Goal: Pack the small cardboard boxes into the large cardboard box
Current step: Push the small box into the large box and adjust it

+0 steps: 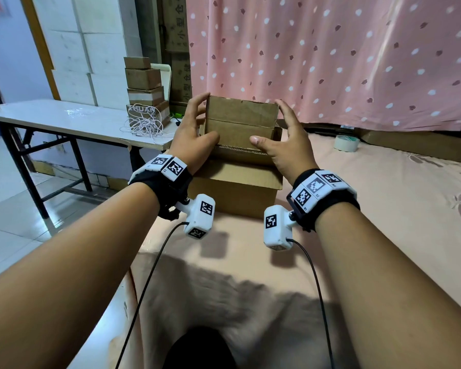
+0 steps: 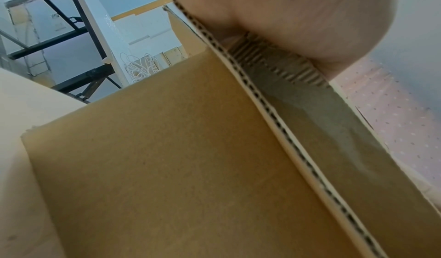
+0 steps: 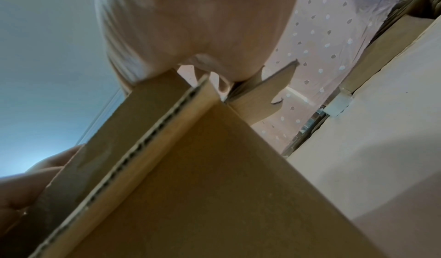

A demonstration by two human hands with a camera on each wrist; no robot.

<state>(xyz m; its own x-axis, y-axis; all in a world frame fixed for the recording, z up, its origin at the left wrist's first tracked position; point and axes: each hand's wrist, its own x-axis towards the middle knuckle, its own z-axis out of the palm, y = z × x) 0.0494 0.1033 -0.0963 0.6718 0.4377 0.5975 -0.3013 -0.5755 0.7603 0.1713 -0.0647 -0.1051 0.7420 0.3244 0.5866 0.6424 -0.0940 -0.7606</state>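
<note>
A small brown cardboard box (image 1: 240,121) is held upright between both hands, its lower part down inside the open top of the large cardboard box (image 1: 234,193), which sits on the pink bed. My left hand (image 1: 194,129) grips its left side, fingers curled round the far corner and thumb on the front face. On the other side, my right hand (image 1: 288,139) grips with fingers along the side and thumb on the front. The left wrist view shows my palm (image 2: 286,17) above the large box's flap (image 2: 167,167). In the right wrist view the palm (image 3: 190,26) is over a corrugated flap edge (image 3: 143,149).
A stack of small cardboard boxes (image 1: 145,86) and a tangle of white cord (image 1: 144,123) sit on the white folding table (image 1: 51,115) at the left. A tape roll (image 1: 346,143) and flat cardboard (image 1: 415,145) lie on the bed by the pink curtain.
</note>
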